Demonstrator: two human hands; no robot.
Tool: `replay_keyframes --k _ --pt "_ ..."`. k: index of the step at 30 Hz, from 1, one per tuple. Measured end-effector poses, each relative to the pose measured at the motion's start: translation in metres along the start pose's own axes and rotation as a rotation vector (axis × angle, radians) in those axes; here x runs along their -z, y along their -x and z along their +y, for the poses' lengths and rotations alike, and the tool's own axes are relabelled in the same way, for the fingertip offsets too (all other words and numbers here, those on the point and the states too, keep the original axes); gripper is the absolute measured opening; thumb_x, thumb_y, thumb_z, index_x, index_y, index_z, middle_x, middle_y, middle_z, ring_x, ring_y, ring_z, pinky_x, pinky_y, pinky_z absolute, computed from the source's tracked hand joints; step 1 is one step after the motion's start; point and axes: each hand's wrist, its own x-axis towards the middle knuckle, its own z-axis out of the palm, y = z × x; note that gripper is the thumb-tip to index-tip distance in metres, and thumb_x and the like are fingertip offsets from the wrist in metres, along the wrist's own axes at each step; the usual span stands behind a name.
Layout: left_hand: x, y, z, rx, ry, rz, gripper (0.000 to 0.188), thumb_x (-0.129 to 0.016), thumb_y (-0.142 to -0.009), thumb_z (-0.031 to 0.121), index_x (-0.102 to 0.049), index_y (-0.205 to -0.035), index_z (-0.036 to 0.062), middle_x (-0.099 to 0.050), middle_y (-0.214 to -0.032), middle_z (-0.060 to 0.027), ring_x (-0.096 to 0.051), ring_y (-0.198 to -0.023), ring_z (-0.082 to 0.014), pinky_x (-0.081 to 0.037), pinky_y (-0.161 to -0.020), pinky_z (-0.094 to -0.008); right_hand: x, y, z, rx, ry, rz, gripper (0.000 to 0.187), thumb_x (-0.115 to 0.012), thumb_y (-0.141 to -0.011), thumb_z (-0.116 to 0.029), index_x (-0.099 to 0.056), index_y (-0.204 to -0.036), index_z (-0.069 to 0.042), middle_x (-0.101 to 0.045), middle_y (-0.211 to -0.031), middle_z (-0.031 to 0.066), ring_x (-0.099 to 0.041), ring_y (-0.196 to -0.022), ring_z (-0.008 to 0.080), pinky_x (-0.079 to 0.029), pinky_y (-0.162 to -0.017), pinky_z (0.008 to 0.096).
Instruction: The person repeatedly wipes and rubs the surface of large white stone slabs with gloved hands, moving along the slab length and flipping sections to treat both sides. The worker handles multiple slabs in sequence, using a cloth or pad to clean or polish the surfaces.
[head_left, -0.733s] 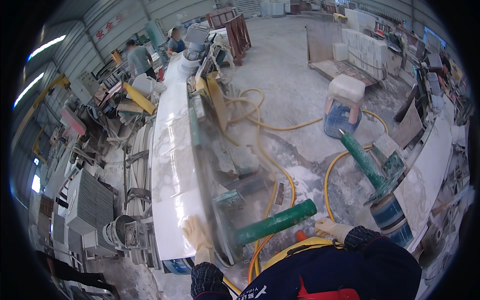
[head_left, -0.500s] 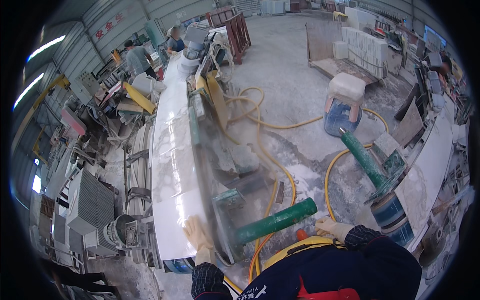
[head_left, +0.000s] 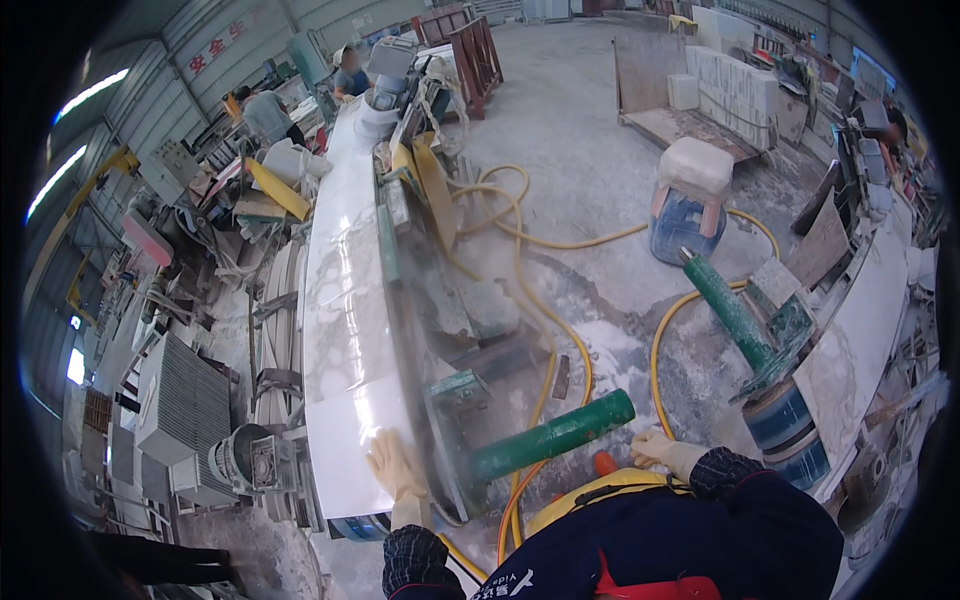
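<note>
My left hand point(head_left: 397, 466), in a pale rubber glove, lies flat with its fingers spread on the near end of a long, glossy white belt-like surface point(head_left: 345, 425). This band runs away from me, and part of a blue roller point(head_left: 360, 527) shows below its near end. My right hand point(head_left: 668, 453), gloved the same way, rests in front of my waist by the yellow apron point(head_left: 560, 505). Its fingers are loosely bent, and nothing shows in them. A green cylinder point(head_left: 555, 436) on a bracket juts out between my hands, and something orange point(head_left: 604, 463) sits beside my right hand.
Yellow hoses point(head_left: 583, 375) loop over the dusty floor. A blue drum stool with a wrapped top point(head_left: 692, 180) stands ahead. To the right are a second green cylinder point(head_left: 725, 308) and blue roller point(head_left: 785, 430). A ribbed grey box point(head_left: 185, 395) stands left. Two people point(head_left: 265, 115) are farther back.
One person at the back left has bent lower and shifted left. The view has moved slightly. Both my hands stay in nearly the same places.
</note>
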Motion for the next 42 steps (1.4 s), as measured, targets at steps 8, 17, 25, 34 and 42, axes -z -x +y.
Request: replay_keyframes --k 8,17,25,34,42 --pt "0.004 0.005 0.003 0.003 0.003 0.001 0.049 -0.047 -0.101 0.025 -0.048 -0.146 0.0071 -0.045 -0.153 -0.0207 -0.034 -0.144 -0.044 -0.018 -0.12 -0.0583 0.0 0.004 -0.003 -0.009 0.0 0.015 0.031 -0.064 -0.094 -0.027 -0.066 -0.119 -0.008 -0.07 -0.101 0.008 -0.07 -0.072 0.0194 -0.056 -0.06 0.0339" --pt "0.013 0.01 0.008 0.032 0.023 -0.032 0.051 -0.052 -0.099 0.027 -0.05 -0.145 0.0064 -0.045 -0.154 -0.0218 -0.032 -0.147 -0.0421 -0.015 -0.123 -0.0529 -0.005 0.011 -0.014 -0.038 0.006 0.058 0.03 -0.065 -0.093 -0.025 -0.066 -0.117 -0.008 -0.071 -0.098 0.0079 -0.071 -0.073 0.0196 -0.055 -0.062 0.0347" --pt "-0.008 0.015 -0.012 -0.233 -0.009 0.289 0.038 -0.058 -0.091 0.014 -0.061 -0.126 -0.0001 -0.063 -0.129 -0.0236 -0.055 -0.123 -0.0426 -0.038 -0.107 -0.0529 -0.015 -0.013 -0.01 -0.056 0.213 0.081 0.027 -0.066 -0.091 -0.028 -0.071 -0.109 -0.008 -0.074 -0.093 0.0091 -0.07 -0.067 0.0192 -0.055 -0.058 0.0348" --pt "-0.001 0.01 -0.034 -0.425 -0.429 0.071 0.055 -0.045 -0.106 0.026 -0.038 -0.153 -0.0022 -0.038 -0.158 -0.0232 -0.037 -0.146 -0.0396 -0.032 -0.118 -0.051 -0.026 -0.048 0.003 0.027 0.239 0.047 0.023 -0.064 -0.087 -0.031 -0.068 -0.101 -0.012 -0.068 -0.082 0.0038 -0.063 -0.058 0.017 -0.048 -0.047 0.0343" --pt "-0.024 -0.034 -0.042 -0.287 -0.381 0.018 0.057 -0.047 -0.103 0.028 -0.04 -0.152 0.0007 -0.046 -0.153 -0.0225 -0.045 -0.139 -0.0427 -0.034 -0.116 -0.0505 -0.022 -0.009 0.004 0.049 0.092 0.135 0.026 -0.066 -0.086 -0.027 -0.068 -0.106 -0.011 -0.069 -0.085 0.0055 -0.063 -0.056 0.0179 -0.049 -0.049 0.036"
